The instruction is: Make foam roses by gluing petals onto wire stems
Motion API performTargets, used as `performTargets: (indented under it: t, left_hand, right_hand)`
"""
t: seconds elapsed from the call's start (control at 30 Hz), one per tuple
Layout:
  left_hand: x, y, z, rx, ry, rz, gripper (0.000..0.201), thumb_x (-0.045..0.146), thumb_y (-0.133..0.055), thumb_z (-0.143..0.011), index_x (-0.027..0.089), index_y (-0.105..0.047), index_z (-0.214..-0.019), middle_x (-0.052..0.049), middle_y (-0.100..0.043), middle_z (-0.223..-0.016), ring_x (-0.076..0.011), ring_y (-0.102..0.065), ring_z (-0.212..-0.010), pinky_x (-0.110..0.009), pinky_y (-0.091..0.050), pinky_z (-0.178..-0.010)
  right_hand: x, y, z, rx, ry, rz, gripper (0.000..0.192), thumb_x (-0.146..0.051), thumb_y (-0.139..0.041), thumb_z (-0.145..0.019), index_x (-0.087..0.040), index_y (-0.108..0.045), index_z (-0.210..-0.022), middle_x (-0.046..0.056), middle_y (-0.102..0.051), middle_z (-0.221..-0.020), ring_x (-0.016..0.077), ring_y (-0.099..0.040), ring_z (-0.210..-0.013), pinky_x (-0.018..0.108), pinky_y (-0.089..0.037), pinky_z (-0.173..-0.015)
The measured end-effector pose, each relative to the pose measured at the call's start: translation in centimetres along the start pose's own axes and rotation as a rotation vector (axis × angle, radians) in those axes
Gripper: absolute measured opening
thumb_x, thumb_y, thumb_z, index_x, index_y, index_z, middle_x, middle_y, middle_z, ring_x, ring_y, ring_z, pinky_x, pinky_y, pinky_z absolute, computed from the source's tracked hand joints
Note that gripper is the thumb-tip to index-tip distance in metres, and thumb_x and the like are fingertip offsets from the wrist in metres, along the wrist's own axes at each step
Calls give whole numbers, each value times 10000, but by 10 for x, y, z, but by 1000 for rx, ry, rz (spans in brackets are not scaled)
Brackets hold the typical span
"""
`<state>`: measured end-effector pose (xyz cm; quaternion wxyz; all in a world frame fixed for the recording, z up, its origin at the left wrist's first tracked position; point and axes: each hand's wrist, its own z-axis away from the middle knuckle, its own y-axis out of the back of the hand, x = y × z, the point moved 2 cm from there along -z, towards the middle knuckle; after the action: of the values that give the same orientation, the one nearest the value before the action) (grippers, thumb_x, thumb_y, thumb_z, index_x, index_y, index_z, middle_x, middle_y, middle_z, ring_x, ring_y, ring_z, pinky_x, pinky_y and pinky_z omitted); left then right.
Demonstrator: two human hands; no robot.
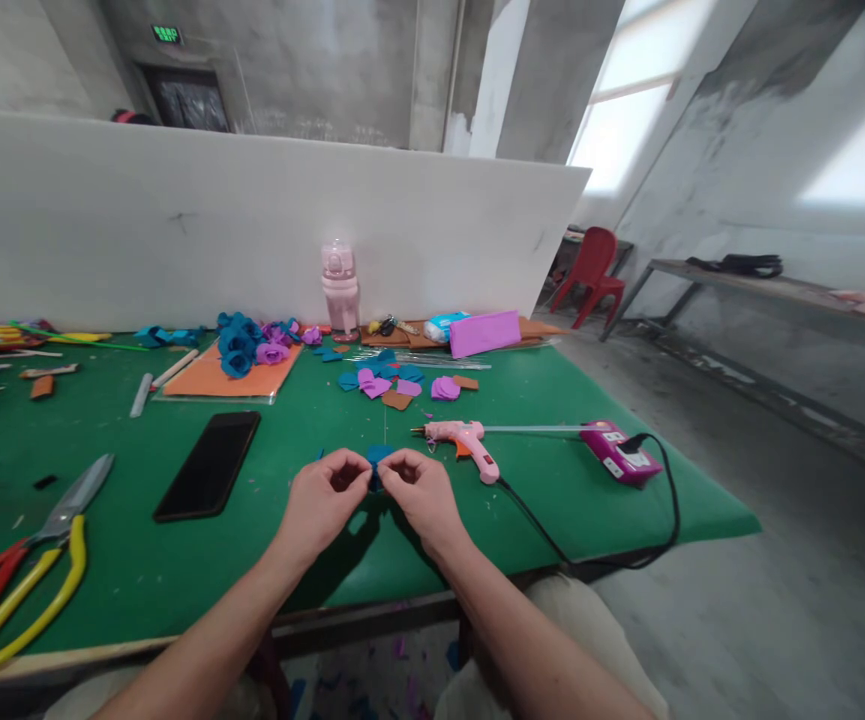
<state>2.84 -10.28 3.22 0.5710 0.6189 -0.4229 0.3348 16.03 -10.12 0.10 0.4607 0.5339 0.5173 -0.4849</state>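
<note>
Between my two hands, just above the green tabletop, is a small blue paper piece (378,456), partly hidden by my fingers. My left hand (331,493) pinches its left side with thumb and forefinger. From the right, my right hand (421,492) pinches the same piece, the fingertips of both hands close together. A pink glue gun (464,437) lies to the right of my right hand, a clear glue stick reaching out behind it. Beyond my hands are loose purple petals (372,384) and blue petals (381,362), with a few brown pieces (397,400) among them.
A black phone (208,468) and scissors (57,540) with red and yellow handles lie on the left. Blue and purple paper flowers (241,345) rest on an orange sheet (199,378). A pink bottle (340,290) stands by the white board (252,220). The glue gun's cord runs to a purple power strip (619,452).
</note>
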Motion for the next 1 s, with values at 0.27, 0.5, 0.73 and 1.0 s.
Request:
performTargets:
  t: [0.27, 0.5, 0.73, 1.0]
  left_hand:
    - [-5, -2, -1, 0, -3, 17, 103, 288, -585, -646, 187, -594, -665, 17, -587, -574, -120, -510, -544, -205, -384, -536]
    - [-4, -3, 0, -39, 31, 72, 118, 292, -571, -659, 177, -587, -682, 10, -585, -585, -125, -520, -560, -218, -396, -557]
    - [5, 10, -3, -162, 50, 236, 87, 250, -576, -620, 168, -546, -626, 31, -499, -581, -106, -446, -563, -205, -346, -537]
    - [5, 10, -3, -232, 49, 263, 83, 252, -548, -657, 171, -556, -643, 18, -505, -597, -117, -450, -587, -212, -350, -564]
  right_hand:
    - [-4, 0, 0, 32, -61, -120, 87, -248, -572, -662, -164, -586, -647, -23, -577, -580, 110, -524, -541, 215, -420, -535]
    - [-4, 1, -1, 9, -81, -153, 96, -254, -577, -658, -161, -601, -668, -12, -593, -617, 113, -540, -576, 223, -432, -567]
    - [-8, 5, -2, -283, -176, -308, 406, -118, -549, -598, -219, -616, -985, 17, -642, -923, 132, -581, -810, 242, -445, -740]
    - [-8, -4, 3, -330, -327, -438, 114, -209, -650, -608, -163, -609, -703, -38, -566, -636, 63, -500, -549, 193, -416, -582]
